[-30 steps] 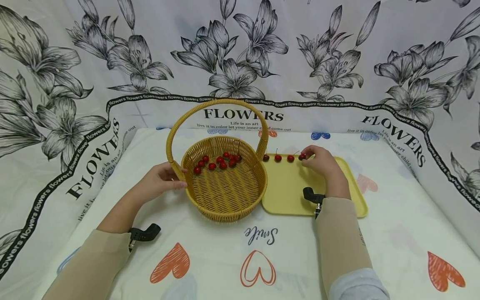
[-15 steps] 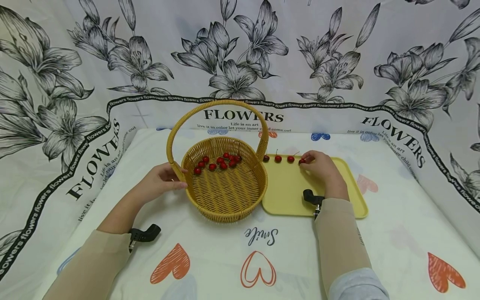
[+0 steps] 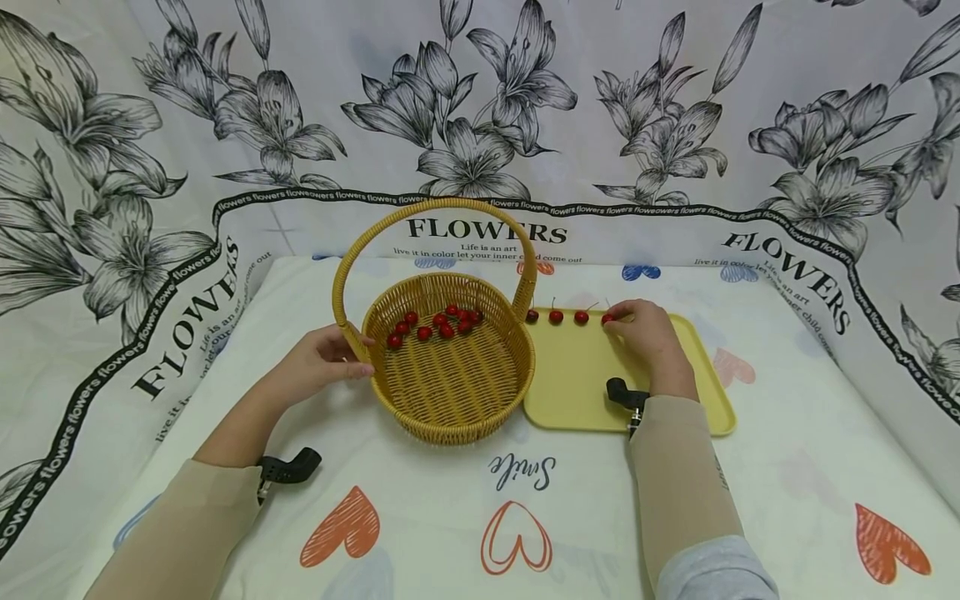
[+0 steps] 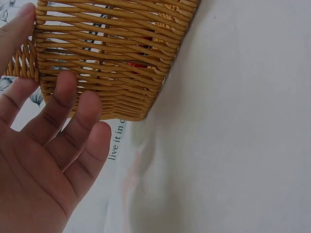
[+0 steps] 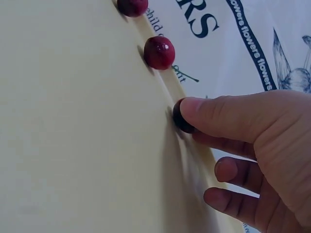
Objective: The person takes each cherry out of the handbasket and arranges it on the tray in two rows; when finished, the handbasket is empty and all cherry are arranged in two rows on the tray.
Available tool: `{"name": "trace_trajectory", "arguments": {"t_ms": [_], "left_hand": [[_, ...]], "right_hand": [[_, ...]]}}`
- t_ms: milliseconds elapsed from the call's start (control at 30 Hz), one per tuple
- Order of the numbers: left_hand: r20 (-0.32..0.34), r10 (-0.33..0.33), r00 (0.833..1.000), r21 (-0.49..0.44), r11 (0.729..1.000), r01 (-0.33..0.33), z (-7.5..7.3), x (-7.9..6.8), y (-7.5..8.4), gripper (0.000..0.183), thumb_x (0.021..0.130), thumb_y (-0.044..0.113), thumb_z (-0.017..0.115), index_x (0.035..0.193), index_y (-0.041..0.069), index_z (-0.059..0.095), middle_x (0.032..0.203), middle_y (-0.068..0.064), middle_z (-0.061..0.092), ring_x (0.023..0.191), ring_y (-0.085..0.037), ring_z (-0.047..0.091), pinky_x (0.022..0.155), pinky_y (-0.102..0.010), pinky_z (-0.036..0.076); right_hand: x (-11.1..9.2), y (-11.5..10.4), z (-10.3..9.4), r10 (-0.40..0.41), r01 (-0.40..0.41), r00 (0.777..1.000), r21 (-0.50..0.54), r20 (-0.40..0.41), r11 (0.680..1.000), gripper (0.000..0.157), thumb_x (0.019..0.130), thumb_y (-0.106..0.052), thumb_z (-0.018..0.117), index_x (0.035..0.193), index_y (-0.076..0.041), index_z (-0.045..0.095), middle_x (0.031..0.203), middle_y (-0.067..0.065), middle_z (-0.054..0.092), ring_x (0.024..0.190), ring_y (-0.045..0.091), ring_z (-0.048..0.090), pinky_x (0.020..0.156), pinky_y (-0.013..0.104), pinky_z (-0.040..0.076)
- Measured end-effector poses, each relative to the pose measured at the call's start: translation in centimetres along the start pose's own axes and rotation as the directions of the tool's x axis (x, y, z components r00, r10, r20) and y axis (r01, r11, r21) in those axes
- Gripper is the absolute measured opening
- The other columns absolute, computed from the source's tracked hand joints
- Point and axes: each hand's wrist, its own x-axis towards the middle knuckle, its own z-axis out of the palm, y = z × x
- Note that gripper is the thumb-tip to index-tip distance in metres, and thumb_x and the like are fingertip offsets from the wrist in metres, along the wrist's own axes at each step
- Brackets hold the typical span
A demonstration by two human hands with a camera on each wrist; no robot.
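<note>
In the head view my left hand (image 3: 322, 362) grips the base of the handle on the left side of a round wicker basket (image 3: 457, 417), thumb and index finger at either side of it. The other fingers of that hand (image 4: 53, 155) spread beside the woven wall (image 4: 112, 58) in the left wrist view. My right hand (image 3: 648, 337) pinches a dark red cherry (image 5: 182, 119) between thumb and index finger at the far rim of a yellow tray (image 3: 577, 383). Left of it along that rim sit several cherries with stems, among them a red cherry (image 5: 159, 53).
Several red cherries (image 3: 446, 331) lie toward the back and left inside the basket. Its tall arched handle (image 3: 435, 202) rises over the opening. The tray stands right beside the basket on a white cloth (image 3: 420, 517) printed with hearts, and a flower-printed curtain (image 3: 480, 100) hangs behind.
My right hand has dipped slightly toward the tray, and the pinched cherry has shifted a little, now just right of the row. The left hand and basket have stayed put.
</note>
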Motion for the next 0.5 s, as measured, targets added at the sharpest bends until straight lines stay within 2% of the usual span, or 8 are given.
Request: {"name": "trace_trajectory", "arguments": {"t_ms": [167, 500], "left_hand": [[-0.003, -0.005, 1.0, -0.006, 1.0, 0.005, -0.03, 0.05, 0.02, 0.036, 0.089, -0.001, 0.078, 0.121, -0.009, 0.063, 0.104, -0.013, 0.07, 0.092, -0.019, 0.067, 0.075, -0.026, 0.056], [-0.005, -0.006, 1.0, 0.002, 1.0, 0.006, 0.01, 0.07, -0.01, 0.035, 0.089, -0.001, 0.078, 0.121, -0.008, 0.064, 0.103, -0.01, 0.07, 0.091, -0.017, 0.067, 0.075, -0.027, 0.056]], "right_hand": [[0.09, 0.06, -0.13, 0.014, -0.014, 1.0, 0.011, -0.006, 1.0, 0.032, 0.1, -0.022, 0.068, 0.127, -0.005, 0.068, 0.138, 0.021, 0.057, 0.134, 0.041, 0.044, 0.116, 0.056, 0.029], [0.18, 0.37, -0.13, 0.021, -0.021, 1.0, 0.031, 0.005, 0.999, 0.032, 0.102, -0.02, 0.065, 0.131, -0.005, 0.066, 0.139, 0.021, 0.057, 0.127, 0.04, 0.048, 0.112, 0.056, 0.034]]}}
